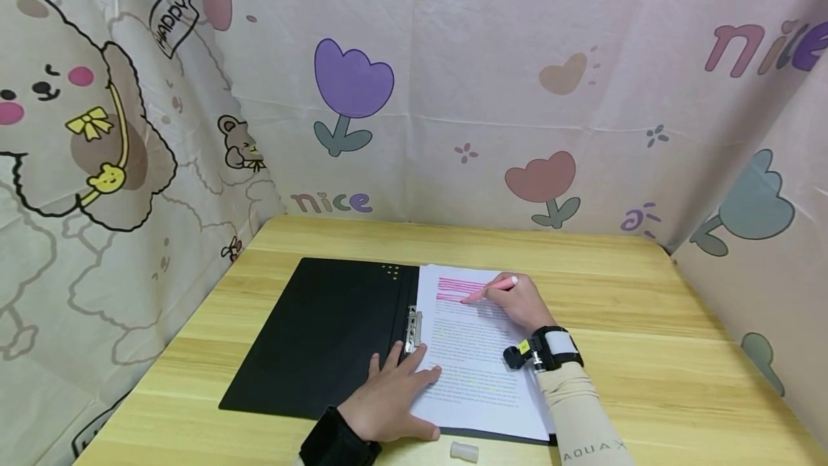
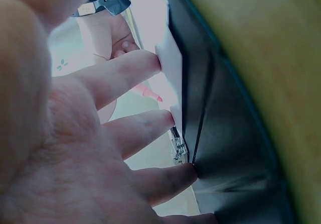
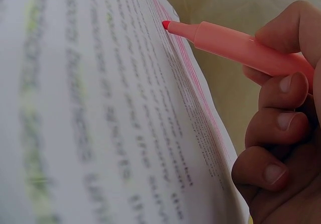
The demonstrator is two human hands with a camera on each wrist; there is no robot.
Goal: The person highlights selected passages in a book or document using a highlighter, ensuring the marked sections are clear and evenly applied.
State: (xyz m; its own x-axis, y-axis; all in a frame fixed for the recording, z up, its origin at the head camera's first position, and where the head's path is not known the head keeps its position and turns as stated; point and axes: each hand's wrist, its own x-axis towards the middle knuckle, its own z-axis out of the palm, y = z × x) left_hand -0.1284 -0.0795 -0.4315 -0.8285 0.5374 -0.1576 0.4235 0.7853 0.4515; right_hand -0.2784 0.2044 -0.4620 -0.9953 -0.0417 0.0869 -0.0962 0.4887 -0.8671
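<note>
My right hand (image 1: 520,300) grips a pink highlighter (image 1: 491,289) near the top of a printed sheet (image 1: 479,351). In the right wrist view the highlighter's red tip (image 3: 165,25) is right at the text lines. Several pink strokes (image 1: 458,286) cross the upper lines of the page. The sheet lies on the right side of an opened black clipboard folder (image 1: 336,336), by its metal clip (image 1: 412,329). With fingers spread, my left hand (image 1: 391,398) rests on the folder's fold and the sheet's lower left; the left wrist view shows its fingertips touching paper and cover.
A small whitish cap (image 1: 464,451) lies on the wooden table (image 1: 621,322) just below the folder's lower edge. Printed curtains (image 1: 453,92) hang behind and beside the table. Faint yellow marks (image 3: 37,169) show on some lower text.
</note>
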